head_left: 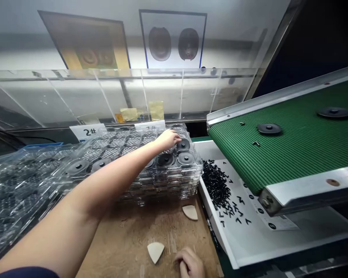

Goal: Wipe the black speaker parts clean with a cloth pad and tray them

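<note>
The left hand [168, 139] is stretched over a clear plastic tray [132, 141], the top one of a stack at the far side of the wooden bench [127, 231]. Its fingers are bent down beside a black disc [183, 145] in the second row; whether anything is pinched in that grip cannot be told. The right hand [190, 263] is rested at the near edge of the bench with its fingers curled in; what may be held in that grip is hidden.

Along the front row, discs are seated in several pockets, among them a right corner disc [186, 158] and a left disc [77, 166]; part of the row is covered by the forearm. Farther back, mostly ribbed clear plastic is shown, so the tray is judged to be only partly filled, with the rear rows left.

More discs are carried on the green conveyor belt [295, 150], a nearer disc [269, 128] and a farther disc [335, 112], apparently not yet dealt with. Small black clips [216, 185] are heaped in a white tray [243, 247] below the belt, and two cream wedges [156, 252] are laid on the bench.
</note>
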Tool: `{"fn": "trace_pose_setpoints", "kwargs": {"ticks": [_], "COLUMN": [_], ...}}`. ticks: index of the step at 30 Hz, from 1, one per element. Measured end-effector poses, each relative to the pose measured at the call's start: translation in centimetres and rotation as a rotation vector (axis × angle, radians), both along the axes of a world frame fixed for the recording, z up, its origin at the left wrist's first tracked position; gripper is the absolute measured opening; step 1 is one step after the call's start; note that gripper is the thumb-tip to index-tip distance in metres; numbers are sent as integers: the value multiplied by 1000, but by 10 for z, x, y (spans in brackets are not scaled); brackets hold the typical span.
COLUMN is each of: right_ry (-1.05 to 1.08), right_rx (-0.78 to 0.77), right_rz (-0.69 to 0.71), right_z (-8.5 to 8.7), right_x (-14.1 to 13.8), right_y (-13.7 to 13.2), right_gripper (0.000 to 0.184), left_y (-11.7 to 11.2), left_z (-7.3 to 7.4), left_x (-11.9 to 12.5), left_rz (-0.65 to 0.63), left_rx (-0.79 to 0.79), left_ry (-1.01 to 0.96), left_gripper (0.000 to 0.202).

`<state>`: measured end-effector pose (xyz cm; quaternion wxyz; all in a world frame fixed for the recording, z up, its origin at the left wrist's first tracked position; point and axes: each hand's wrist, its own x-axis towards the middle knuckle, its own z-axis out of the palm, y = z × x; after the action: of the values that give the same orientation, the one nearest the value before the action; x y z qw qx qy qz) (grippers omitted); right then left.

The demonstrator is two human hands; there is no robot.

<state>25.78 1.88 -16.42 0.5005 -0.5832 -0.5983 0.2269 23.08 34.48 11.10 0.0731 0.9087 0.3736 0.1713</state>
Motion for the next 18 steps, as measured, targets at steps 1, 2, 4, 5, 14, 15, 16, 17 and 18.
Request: {"fn": "trace_pose_setpoints", "kwargs": {"ticks": [1, 2, 4, 5, 14, 15, 16, 17, 18], "right_ry": [-15, -28, -44, -48, -84, -97, -120, -138, -176], "right_rx": [7, 12, 16, 16, -14, 1, 41, 83, 189], "right_rz": [2, 4, 11, 15, -64, -55, -9, 59, 206], "right_z": [0, 0, 1, 3, 16, 23, 31, 40, 49], "right_x": [0, 0, 0, 0, -15, -30, -49, -73, -99], "right_y": [0, 0, 0, 0, -6, -9, -12, -15, -19], "right_gripper": [28, 28, 27, 27, 30, 31, 33, 36, 37], "left_y": [-6, -15, -42, -59, -212, -217, -219, -219, -217], "left_z": [-3, -4, -9, -15, -195, -212, -226, -237, -244], "left_x": [-5, -13, -39, -56, -225, -231, -234, -234, -233], "left_rz": [-9, -15, -31, -43, 338, 429, 521, 601, 669], "left_rx": [49, 98, 174, 203, 90, 48, 9, -33, -69], "left_ry": [-23, -57, -136, -181, -432, -462, -498, -536, -574], "left_gripper": [16, 19, 26, 27, 19, 20, 21, 21, 22]}}
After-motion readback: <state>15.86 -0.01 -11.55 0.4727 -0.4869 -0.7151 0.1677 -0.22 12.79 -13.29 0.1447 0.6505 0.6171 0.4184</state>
